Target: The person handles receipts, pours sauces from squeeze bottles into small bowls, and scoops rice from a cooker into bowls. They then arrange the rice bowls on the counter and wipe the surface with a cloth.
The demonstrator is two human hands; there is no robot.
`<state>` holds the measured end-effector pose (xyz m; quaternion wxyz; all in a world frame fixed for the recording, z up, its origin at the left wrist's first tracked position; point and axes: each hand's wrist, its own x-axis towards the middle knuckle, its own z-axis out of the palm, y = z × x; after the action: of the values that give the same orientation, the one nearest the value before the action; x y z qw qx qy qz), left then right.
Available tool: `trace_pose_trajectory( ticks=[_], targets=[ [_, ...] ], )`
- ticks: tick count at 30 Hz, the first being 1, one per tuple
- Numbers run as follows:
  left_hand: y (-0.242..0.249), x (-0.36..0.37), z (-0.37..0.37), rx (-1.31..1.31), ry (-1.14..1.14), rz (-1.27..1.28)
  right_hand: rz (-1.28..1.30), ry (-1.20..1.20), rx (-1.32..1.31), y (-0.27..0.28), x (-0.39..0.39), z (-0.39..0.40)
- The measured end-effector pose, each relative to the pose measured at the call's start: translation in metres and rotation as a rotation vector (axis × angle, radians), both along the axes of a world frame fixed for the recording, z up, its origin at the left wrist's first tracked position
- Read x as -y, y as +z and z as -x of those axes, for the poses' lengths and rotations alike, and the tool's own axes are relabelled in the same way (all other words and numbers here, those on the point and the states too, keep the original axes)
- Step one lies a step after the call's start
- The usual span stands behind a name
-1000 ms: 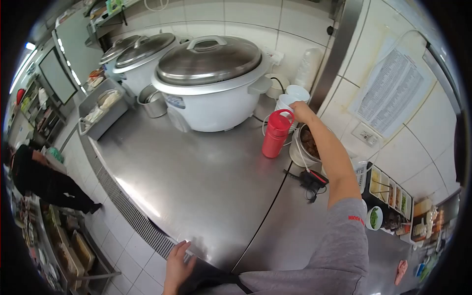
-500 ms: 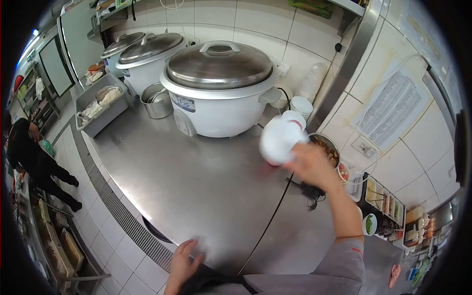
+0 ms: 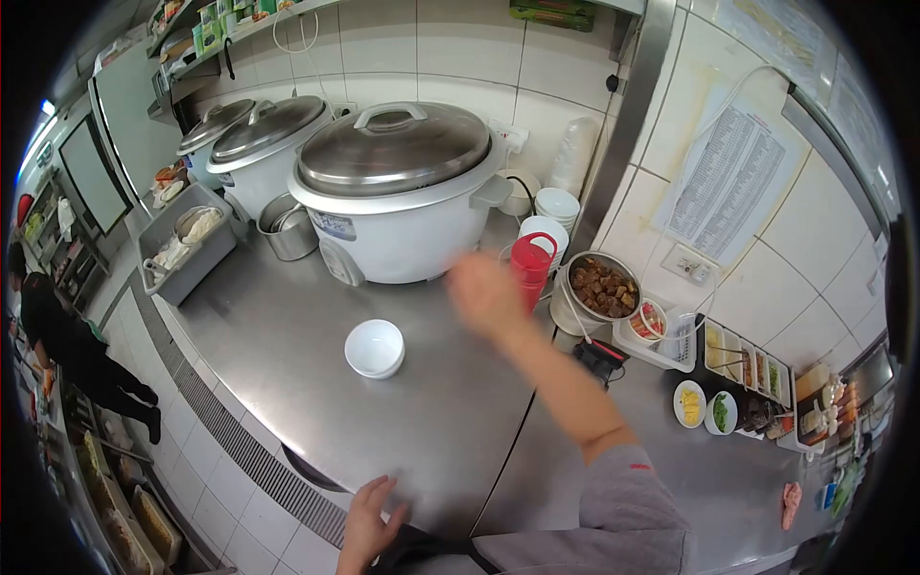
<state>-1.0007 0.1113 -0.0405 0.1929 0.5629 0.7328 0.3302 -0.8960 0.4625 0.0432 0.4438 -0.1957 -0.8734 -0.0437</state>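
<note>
A white bowl stands on the steel table, in front of the large rice cooker. My right hand is blurred above the table, right of the bowl and apart from it; its fingers are too smeared to read. Just beyond it stands a red container with a loop handle, beside stacked white bowls. At the table's near edge, my left hand holds nothing, its fingers spread.
A pot of browned meat chunks stands at the right, near small bowls of yellow food and chopped greens. A grey tub and a metal pot are at the left. A person stands far left.
The white bowl that was at my right hand now stands on the table. My right hand has moved left, away from the meat pot, and the view has shifted.
</note>
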Motion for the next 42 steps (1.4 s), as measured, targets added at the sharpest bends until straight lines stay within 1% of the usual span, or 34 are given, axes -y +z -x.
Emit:
trace_pose_trajectory(
  ticks=[1,2,3,4,5,7,9,11,12,13,14,15,16,18,19,21,22,23,24,25,26,27,28,29,33,36,37,38,40,42],
  targets=[
    [0.001,0.003,0.001,0.003,0.005,0.004,0.072,-0.193,-0.216,0.02,-0.03,-0.022],
    [0.004,0.005,0.003,0.003,0.016,0.023,0.347,-0.23,-0.557,0.043,-0.055,-0.04],
    [0.005,0.006,0.004,0.006,0.034,0.036,0.18,-0.362,-0.503,0.03,-0.122,-0.069],
    [0.004,0.008,0.006,0.027,0.061,0.035,0.282,-0.415,-0.256,0.016,-0.162,-0.094],
    [0.005,0.01,0.006,0.04,0.097,0.032,0.167,-0.388,0.154,-0.017,-0.205,-0.118],
    [0.009,0.011,0.008,-0.041,0.087,0.006,0.32,-0.247,0.964,-0.025,-0.222,-0.121],
    [0.012,0.013,0.007,-0.063,0.119,0.035,0.515,-0.364,0.998,-0.043,-0.231,-0.117],
    [0.019,0.016,0.005,-0.03,0.13,0.027,0.525,-0.246,0.833,-0.038,-0.231,-0.119],
    [0.018,0.018,0.006,-0.022,0.139,0.021,0.487,-0.22,0.76,-0.037,-0.237,-0.123],
    [0.015,0.02,0.007,-0.019,0.139,0.011,0.452,-0.201,0.678,-0.037,-0.24,-0.125],
    [0.012,0.022,0.009,-0.025,0.123,0.017,0.452,-0.25,0.542,-0.029,-0.231,-0.122],
    [0.01,0.024,0.01,-0.022,0.128,0.017,0.448,-0.303,0.4,-0.011,-0.214,-0.118],
    [0.008,0.025,0.013,-0.031,0.11,0.021,0.444,-0.302,0.401,0.005,-0.202,-0.116],
    [0.004,0.027,0.017,-0.032,0.092,0.021,0.312,-0.352,0.249,0.038,-0.178,-0.114],
    [0.003,0.027,0.02,-0.03,0.077,-0.007,0.306,-0.353,0.255,0.057,-0.155,-0.109],
    [0.002,0.026,0.025,-0.022,0.068,-0.046,0.162,-0.241,0.176,0.084,-0.094,-0.086],
    [0.002,0.024,0.028,-0.033,0.044,-0.055,0.178,-0.16,0.121,0.085,-0.065,-0.068],
    [0.002,0.023,0.03,-0.043,0.019,-0.063,0.195,-0.08,0.068,0.081,-0.032,-0.048],
    [0.0,0.022,0.032,-0.039,0.024,-0.076,0.233,-0.083,0.138,0.073,-0.002,-0.027],
    [-0.001,0.019,0.036,-0.037,-0.029,-0.106,0.226,0.004,0.177,0.058,0.024,-0.005],
    [-0.002,0.017,0.04,-0.038,-0.081,-0.139,0.128,0.095,0.26,0.032,0.036,0.015],
    [0.0,0.016,0.043,-0.039,-0.076,-0.155,0.086,0.192,0.311,0.009,0.051,0.036],
    [0.004,0.017,0.048,-0.011,-0.094,-0.16,0.085,0.289,0.323,-0.018,0.064,0.055],
    [0.005,0.019,0.055,0.015,-0.112,-0.163,0.131,0.334,0.297,-0.042,0.072,0.072],
    [-0.012,0.039,0.101,0.02,-0.089,-0.166,0.181,0.26,0.268,-0.082,0.101,0.111],
    [-0.025,0.059,0.158,0.034,-0.066,-0.156,0.178,0.19,0.216,-0.104,0.108,0.136],
    [-0.029,0.066,0.181,0.051,-0.063,-0.159,0.197,0.143,0.2,-0.112,0.108,0.136],
    [-0.024,0.082,0.232,0.071,-0.044,-0.145,0.213,0.099,0.18,-0.118,0.117,0.168],
    [-0.025,0.102,0.287,0.039,-0.03,-0.139,0.262,0.047,0.142,-0.12,0.129,0.197],
    [-0.013,0.121,0.347,0.006,-0.003,-0.109,0.264,0.021,0.119,-0.124,0.137,0.236]
  ],
)
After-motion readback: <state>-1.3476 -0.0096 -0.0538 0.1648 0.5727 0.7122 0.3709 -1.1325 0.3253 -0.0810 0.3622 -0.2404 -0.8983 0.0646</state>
